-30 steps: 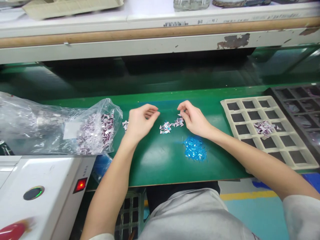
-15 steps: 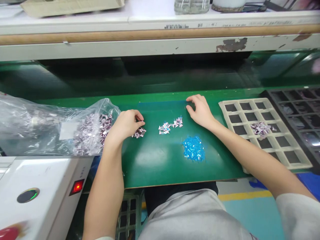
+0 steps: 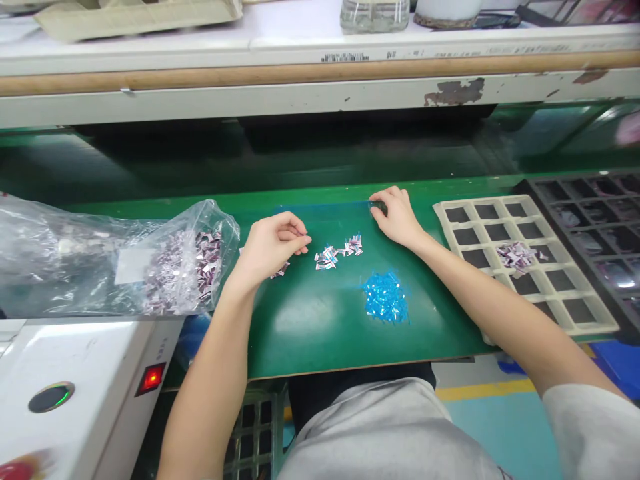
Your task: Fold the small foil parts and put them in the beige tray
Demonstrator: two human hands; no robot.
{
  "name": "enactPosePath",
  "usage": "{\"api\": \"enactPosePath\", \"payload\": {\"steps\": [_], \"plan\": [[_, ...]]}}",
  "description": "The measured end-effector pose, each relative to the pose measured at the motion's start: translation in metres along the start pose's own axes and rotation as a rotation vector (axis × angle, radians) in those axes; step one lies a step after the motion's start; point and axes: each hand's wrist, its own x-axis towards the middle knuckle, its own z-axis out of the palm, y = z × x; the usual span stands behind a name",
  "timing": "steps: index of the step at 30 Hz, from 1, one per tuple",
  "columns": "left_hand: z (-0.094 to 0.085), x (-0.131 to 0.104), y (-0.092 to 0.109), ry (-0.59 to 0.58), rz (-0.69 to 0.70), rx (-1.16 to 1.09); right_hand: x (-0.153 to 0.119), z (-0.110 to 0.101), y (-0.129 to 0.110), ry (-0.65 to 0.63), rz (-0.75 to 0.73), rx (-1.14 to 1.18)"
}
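My left hand (image 3: 280, 245) is closed in a pinch above the green work surface (image 3: 310, 333). What its fingertips hold, if anything, is too small to make out. Partly covered by that hand lies a small pile of dark, shiny pieces (image 3: 281, 271). Farther right, my right hand (image 3: 397, 217) has its thumb and forefinger curled together around a small dark area that I cannot identify. Between the hands are small white-and-dark striped pieces (image 3: 327, 257), some with blue bits. Nearer me is a heap of shiny blue pieces (image 3: 385, 297).
A clear plastic bag (image 3: 190, 267) full of small pieces lies left, behind a white machine (image 3: 100, 373) with a lit red switch. To the right are a cream compartment tray (image 3: 590, 323), with pieces piled on it, and a black tray (image 3: 537, 193). A shelf edge (image 3: 280, 103) spans the back.
My left hand has moved right, away from the dark pile, and more of its fingers show. My right thumb and forefinger have drawn closer, with something dark now between them.
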Motion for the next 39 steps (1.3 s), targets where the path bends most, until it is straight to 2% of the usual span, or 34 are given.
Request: {"api": "enactPosePath", "payload": {"steps": [5,7,10,13,17,28,35,39], "plan": [[0.02,0.003,-0.001,-0.01,0.027,-0.207,-0.001,-0.005,-0.007,0.071,0.021,0.069],[0.029,0.003,-0.001,0.011,0.037,-0.3,-0.005,-0.009,-0.018,0.129,0.023,0.153],[0.042,0.002,-0.003,0.044,0.026,-0.407,-0.016,-0.016,-0.044,0.172,0.006,0.397],[0.052,0.001,-0.006,0.056,0.011,-0.448,-0.032,-0.021,-0.075,0.075,-0.015,0.66],[0.061,0.0,-0.01,0.048,0.017,-0.444,-0.048,-0.019,-0.098,-0.05,-0.018,0.799],[0.068,-0.002,-0.01,0.014,0.014,-0.444,-0.052,-0.014,-0.097,-0.071,-0.052,0.689],[0.067,-0.003,-0.01,-0.016,-0.014,-0.39,-0.05,-0.011,-0.092,-0.072,-0.007,0.702],[0.069,-0.002,-0.009,-0.051,-0.025,-0.394,-0.048,-0.013,-0.091,-0.151,-0.046,0.751]]}}
